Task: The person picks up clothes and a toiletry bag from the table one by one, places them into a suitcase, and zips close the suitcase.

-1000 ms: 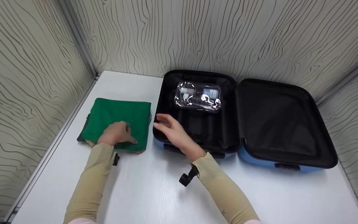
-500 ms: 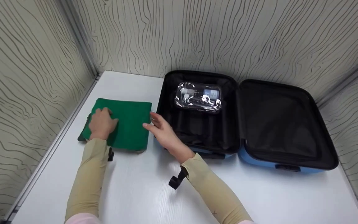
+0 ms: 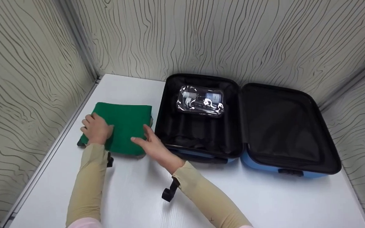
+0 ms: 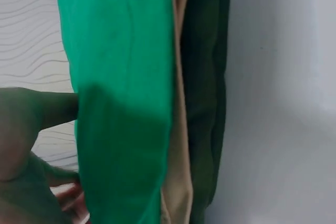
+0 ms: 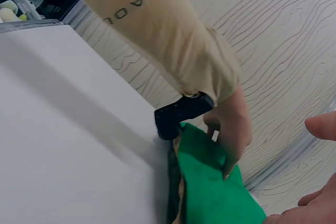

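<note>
A stack of folded cloth lies on the white table, with a bright green piece (image 3: 124, 118) on top. In the left wrist view, a beige layer (image 4: 181, 179) and a dark green layer (image 4: 203, 98) show below it. My left hand (image 3: 97, 129) lies at the stack's left edge, thumb over the green cloth and fingers spread along the side. My right hand (image 3: 155, 148) is at the right edge, thumb extended above the green cloth and fingers near its side; whether they touch is unclear.
An unfolded blue suitcase with black lining (image 3: 201, 133) stands right of the stack, its lid half (image 3: 280, 126) laid out further right. A clear pouch of small bottles (image 3: 200, 100) sits in its back part. Patterned walls (image 3: 201, 38) border the table (image 3: 138, 196).
My left hand has moved from the front middle of the green cloth to its left edge. My right hand has come left from the suitcase's edge to the stack's right side.
</note>
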`<state>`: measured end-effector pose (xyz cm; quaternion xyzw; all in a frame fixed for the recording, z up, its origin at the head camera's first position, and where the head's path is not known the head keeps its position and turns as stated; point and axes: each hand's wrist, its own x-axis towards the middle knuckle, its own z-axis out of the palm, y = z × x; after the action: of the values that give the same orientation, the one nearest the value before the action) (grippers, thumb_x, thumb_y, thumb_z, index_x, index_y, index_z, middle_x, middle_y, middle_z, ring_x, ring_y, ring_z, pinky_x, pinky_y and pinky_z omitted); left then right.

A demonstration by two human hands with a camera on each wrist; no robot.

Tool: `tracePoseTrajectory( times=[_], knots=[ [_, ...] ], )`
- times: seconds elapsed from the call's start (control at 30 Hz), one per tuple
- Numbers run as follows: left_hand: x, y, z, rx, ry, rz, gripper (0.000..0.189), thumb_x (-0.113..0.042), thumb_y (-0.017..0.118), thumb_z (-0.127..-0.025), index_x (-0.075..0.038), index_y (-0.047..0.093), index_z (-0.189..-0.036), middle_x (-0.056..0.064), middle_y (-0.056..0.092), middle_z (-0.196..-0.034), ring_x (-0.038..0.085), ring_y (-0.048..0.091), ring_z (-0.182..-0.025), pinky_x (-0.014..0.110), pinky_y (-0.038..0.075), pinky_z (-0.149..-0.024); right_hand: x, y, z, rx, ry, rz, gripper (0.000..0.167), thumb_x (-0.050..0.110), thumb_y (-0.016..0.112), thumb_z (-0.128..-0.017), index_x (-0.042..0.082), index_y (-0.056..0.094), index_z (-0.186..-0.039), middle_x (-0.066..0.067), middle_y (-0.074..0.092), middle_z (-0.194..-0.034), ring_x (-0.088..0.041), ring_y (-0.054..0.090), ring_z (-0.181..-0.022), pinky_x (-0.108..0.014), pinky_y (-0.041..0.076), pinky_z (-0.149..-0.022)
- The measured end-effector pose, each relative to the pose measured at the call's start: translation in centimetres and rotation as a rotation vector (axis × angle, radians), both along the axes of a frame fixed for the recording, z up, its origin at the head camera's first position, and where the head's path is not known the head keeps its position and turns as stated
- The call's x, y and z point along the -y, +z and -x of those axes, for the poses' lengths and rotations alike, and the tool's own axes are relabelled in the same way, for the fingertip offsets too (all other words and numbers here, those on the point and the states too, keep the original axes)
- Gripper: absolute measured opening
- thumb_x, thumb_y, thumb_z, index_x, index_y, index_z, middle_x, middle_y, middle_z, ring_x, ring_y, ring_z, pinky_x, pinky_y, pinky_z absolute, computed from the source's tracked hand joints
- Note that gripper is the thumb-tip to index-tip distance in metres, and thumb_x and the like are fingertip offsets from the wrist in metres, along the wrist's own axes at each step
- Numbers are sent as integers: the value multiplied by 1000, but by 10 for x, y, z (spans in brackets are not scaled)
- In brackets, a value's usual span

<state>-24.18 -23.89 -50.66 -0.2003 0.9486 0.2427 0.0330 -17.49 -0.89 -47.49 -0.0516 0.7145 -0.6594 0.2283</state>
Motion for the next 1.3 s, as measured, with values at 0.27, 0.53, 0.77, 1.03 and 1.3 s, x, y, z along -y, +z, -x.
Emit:
tracePoseTrajectory(
  times=[0.27,0.53,0.77,1.03,1.3],
  knots=[
    [8,3,0,65,-8,-4,74,-23,60,-100,21,24,-148,45,27,-145,59,21,-136,68,13,-111,2,-30,2,74,2,-22,95,35,67,-98,6,4,-164,-17,8,-168,-27,5,-153,-45,12,-121],
    [10,5,4,-32,5,9,68,-28,68,-95,19,44,-138,39,43,-131,52,41,-121,63,31,-104,8,-38,13,172,-69,35,103,32,68,-97,1,-6,-161,-18,-2,-168,-27,-2,-153,-44,8,-121],
    [20,4,1,14,76,-80,65,-51,52,-102,13,63,-110,19,59,-84,28,58,-71,39,49,-57,7,-34,22,202,-121,84,109,38,72,-93,1,-5,-162,-17,12,-168,-26,8,-153,-44,9,-121],
    [19,-2,2,-180,163,-113,65,-53,40,-106,9,58,-116,22,60,-92,33,58,-78,44,46,-63,12,-36,25,167,-94,246,83,30,69,-97,3,22,-161,-11,54,-145,-25,44,-138,-42,29,-116],
    [10,2,4,-284,190,-186,63,-56,42,-105,3,53,-124,23,63,-100,35,60,-85,47,46,-70,15,-40,28,197,-41,199,61,29,59,-104,-7,41,-149,-15,55,-142,-26,54,-130,-39,42,-107]
  ],
)
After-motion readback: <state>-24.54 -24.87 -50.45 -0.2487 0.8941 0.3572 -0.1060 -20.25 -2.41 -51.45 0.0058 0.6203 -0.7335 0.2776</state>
